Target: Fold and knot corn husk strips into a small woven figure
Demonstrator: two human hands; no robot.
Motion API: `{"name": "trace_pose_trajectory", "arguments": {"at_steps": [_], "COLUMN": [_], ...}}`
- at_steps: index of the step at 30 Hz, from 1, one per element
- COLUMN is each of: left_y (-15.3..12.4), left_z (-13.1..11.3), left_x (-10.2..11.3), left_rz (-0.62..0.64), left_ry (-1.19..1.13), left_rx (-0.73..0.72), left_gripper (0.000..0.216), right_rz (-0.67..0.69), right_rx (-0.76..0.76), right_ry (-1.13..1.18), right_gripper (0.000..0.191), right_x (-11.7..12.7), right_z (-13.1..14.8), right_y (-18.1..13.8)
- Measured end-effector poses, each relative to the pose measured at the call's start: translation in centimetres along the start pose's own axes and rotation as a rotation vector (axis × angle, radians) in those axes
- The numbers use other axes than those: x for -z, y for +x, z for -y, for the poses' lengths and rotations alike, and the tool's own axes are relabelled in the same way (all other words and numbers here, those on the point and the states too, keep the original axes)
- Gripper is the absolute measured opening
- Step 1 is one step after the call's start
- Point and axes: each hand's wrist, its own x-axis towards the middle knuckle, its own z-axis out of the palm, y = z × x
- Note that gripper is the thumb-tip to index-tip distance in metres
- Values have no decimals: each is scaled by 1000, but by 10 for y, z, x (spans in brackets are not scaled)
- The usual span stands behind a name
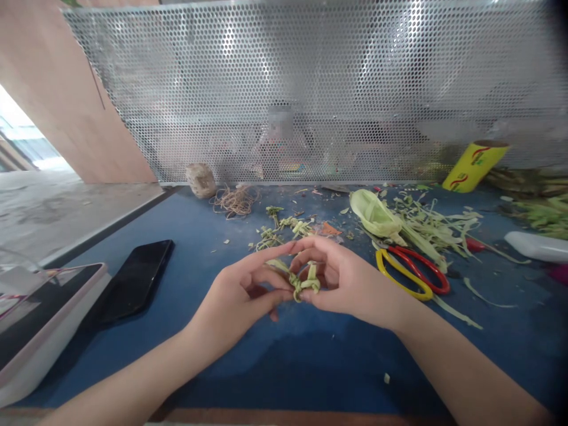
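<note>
My left hand (242,296) and my right hand (344,278) meet over the blue table (284,367), fingers pinched around a small knot of woven green leaf strips (304,283). Both hands grip the piece, with the fingertips touching above it. Part of the weave is hidden behind my fingers. Just beyond my hands lie loose bits of green leaf (277,231).
Scissors with red and yellow handles (410,272) lie right of my hands beside a pile of leaf strips (412,222). A black phone (135,278) and a white-edged device (39,322) sit at left. A perforated metal screen (310,89) stands behind; a yellow roll (474,165) leans at right.
</note>
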Motion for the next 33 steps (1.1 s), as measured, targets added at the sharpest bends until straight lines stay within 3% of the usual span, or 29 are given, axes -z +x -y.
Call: {"name": "trace_pose_trajectory", "arguments": {"at_steps": [5,12,19,25,33], "left_y": [2,3,5,0,4], "left_z": [0,1,1,-3,-2], "left_x": [0,4,6,3,7], "left_rz": [25,63,113,35,31], "left_ry": [-99,-110,-126,-114,-72], "left_rx": [69,71,123,101,118], "left_gripper": [79,95,95,93,101], "right_rz": [19,38,38,41,-5], "right_rx": [-16,-5,-43,-16,-25], "right_ry": [-33,-26,-25,27,21], "right_gripper": [48,45,44,48,44], "right_x": [0,1,0,1,0], "right_z": [-2,4,7,6,3], "right_y": [0,-1,-3,-2,0]}}
